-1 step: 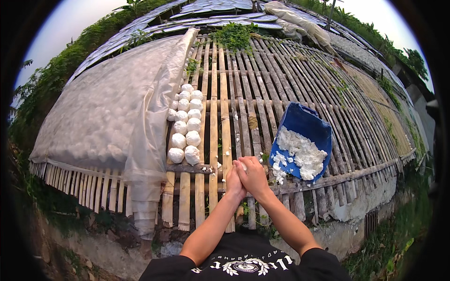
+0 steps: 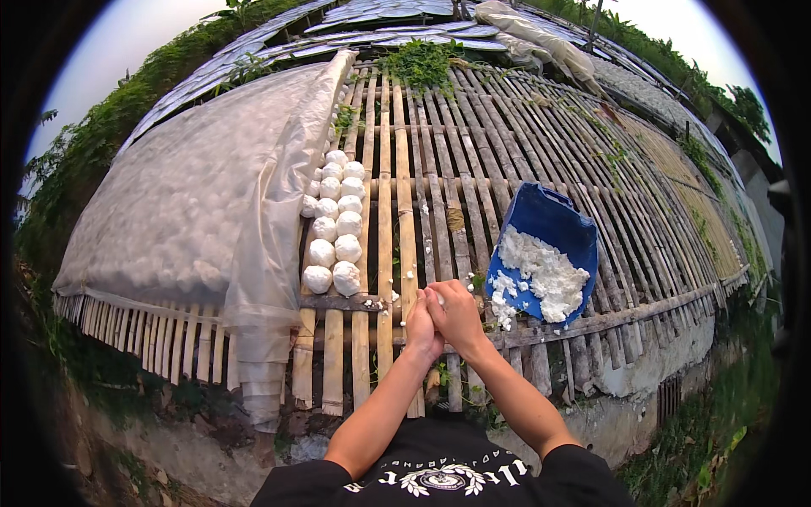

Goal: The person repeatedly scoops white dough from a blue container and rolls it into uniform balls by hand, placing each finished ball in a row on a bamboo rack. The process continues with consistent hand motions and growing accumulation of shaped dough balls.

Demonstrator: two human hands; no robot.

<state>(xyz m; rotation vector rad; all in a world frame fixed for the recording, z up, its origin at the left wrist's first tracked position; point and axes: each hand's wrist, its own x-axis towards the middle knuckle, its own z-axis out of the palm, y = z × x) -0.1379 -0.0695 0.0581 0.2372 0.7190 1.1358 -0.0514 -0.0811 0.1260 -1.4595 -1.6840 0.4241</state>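
Over the near edge of the bamboo slats, my left hand [image 2: 422, 328] and my right hand [image 2: 458, 313] are cupped and pressed together. A bit of a white lump [image 2: 440, 299] shows between their fingers; most of it is hidden. To the right of my hands, a blue plastic scoop-like container [image 2: 565, 221] lies on the slats. It holds a heap of crumbly white mass [image 2: 545, 275], some of it spilling over its near left side. Left of my hands, white balls [image 2: 347, 248] about fist size sit in rows along the slats.
A translucent plastic sheet [image 2: 194, 177] covers many more pale balls on the left. The bamboo rack [image 2: 498, 152] has gaps between its slats. White crumbs lie near my hands. Green leaves [image 2: 420, 63] grow through at the far end, before rows of flat panels [image 2: 380, 13].
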